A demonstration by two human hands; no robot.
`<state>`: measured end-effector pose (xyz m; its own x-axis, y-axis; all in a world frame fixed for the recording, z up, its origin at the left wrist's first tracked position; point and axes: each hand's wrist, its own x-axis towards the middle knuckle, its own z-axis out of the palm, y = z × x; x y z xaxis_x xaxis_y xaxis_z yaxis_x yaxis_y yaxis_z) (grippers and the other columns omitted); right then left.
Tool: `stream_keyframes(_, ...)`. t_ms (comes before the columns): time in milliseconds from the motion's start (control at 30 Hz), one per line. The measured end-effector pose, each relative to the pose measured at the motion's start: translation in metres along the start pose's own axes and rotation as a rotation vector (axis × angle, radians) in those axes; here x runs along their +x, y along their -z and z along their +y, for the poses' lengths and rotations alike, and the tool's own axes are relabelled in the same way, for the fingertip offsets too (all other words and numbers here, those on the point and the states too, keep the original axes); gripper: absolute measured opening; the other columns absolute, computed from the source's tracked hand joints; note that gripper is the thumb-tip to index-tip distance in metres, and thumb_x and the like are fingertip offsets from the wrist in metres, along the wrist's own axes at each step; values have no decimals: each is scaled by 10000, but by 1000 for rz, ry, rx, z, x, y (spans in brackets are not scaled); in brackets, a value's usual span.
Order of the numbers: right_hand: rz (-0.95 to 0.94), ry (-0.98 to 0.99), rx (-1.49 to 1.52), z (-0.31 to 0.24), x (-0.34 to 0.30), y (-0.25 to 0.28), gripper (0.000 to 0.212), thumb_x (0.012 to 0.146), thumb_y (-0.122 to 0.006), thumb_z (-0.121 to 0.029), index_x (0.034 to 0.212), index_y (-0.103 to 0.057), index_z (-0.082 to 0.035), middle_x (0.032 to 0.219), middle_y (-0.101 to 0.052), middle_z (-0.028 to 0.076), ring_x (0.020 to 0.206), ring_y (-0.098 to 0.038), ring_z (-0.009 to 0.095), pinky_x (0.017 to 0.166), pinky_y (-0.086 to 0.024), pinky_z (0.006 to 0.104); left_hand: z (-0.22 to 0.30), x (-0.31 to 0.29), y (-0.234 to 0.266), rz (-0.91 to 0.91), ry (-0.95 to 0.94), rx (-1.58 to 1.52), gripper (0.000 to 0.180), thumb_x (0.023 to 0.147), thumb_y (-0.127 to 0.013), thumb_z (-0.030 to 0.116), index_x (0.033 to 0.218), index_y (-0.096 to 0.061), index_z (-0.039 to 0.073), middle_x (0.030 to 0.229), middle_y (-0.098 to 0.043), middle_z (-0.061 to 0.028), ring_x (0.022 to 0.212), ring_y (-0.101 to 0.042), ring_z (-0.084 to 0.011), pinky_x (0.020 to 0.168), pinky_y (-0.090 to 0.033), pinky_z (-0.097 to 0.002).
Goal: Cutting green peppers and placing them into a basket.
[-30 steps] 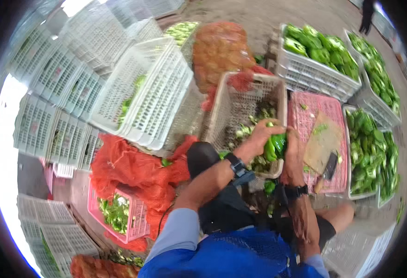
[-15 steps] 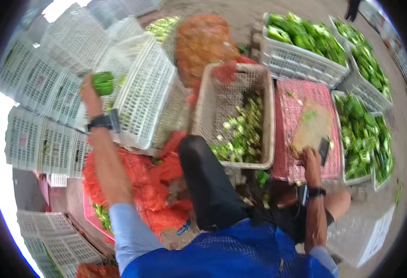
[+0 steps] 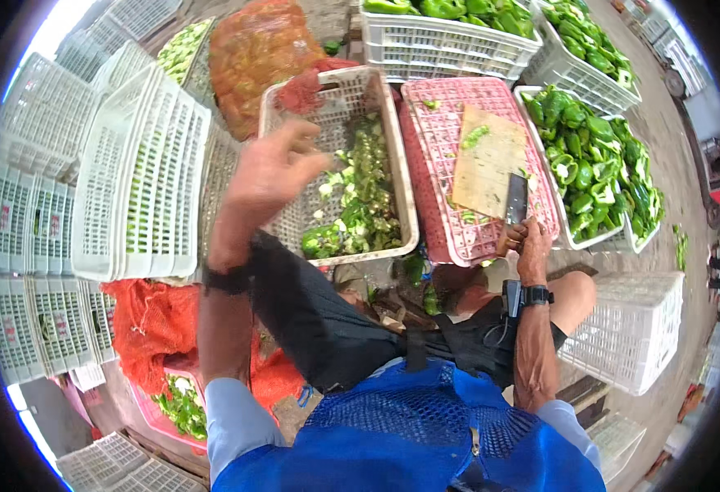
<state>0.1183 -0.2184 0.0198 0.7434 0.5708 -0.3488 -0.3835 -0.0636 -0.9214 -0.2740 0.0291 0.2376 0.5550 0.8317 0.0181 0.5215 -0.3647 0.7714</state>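
My left hand (image 3: pixel 274 176), slightly blurred, hangs over the left side of a dirty off-white crate (image 3: pixel 410 193), fingers apart and nothing seen in them. In that crate lie green pepper cores and scraps (image 3: pixel 368 184), with a greener pepper piece (image 3: pixel 320 242) at the near end. My right hand (image 3: pixel 534 252) grips the handle of a broad-bladed knife (image 3: pixel 517 197). Its blade rests over the near right edge of a wooden cutting board (image 3: pixel 479 176). The board lies on an upturned pink crate (image 3: pixel 425 193), with a few green bits on it.
White crates of green peppers (image 3: pixel 581 156) stand right and behind (image 3: pixel 450 41). A tall white crate (image 3: pixel 142 180) stands left, before stacked crates (image 3: pixel 27 213). An orange net sack (image 3: pixel 257 57) sits far left of centre; red netting (image 3: pixel 159 320) lies near my left arm.
My left hand has swung right from the tall white crate to above the off-white one; the green pepper it held is gone from it. The view has shifted right. My right hand still holds the knife.
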Motion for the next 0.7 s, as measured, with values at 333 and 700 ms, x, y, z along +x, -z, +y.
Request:
stream_keyframes(333,496,57,-29,60,39,103,288,964,-621,-287,1103,-539,-49,866,-688,138,618,-679,263,451,-531,348,-38,23,-216,-559,68,493,661,840,-732,392,1273,-539,-69,1018,-693,-294,953,-693,-425,810,-561,-481)
stream_keyframes(700,426,-243,-131,69,29,65,441,906,-572,-435,988,-659,-10,834,-662,101,635,-638,234,501,-526,359,-54,10,-259,-397,87,414,866,747,-626,156,1539,-287,60,901,-694,-307,862,-683,-482,792,-548,-523)
